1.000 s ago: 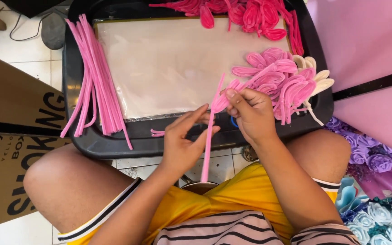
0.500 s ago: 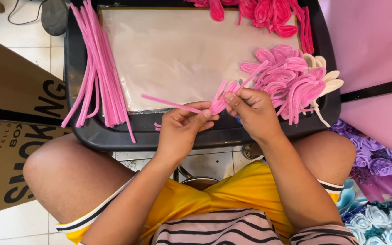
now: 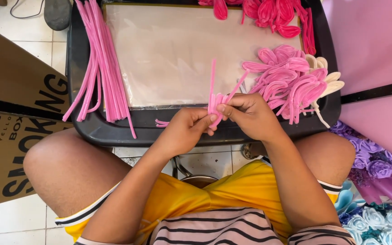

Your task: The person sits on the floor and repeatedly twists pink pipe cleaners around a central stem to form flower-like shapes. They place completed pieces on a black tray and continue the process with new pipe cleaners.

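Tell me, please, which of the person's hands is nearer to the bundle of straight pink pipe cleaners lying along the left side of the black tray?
Left. The left hand sits just right of the bundle of straight pink pipe cleaners, near its lower ends; the right hand lies further right, beyond the left hand.

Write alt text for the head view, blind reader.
Both hands, left hand and right hand, pinch a folded pink pipe cleaner over a black tray. Straight pink pipe cleaners lie at its left, looped pink pieces at its right.
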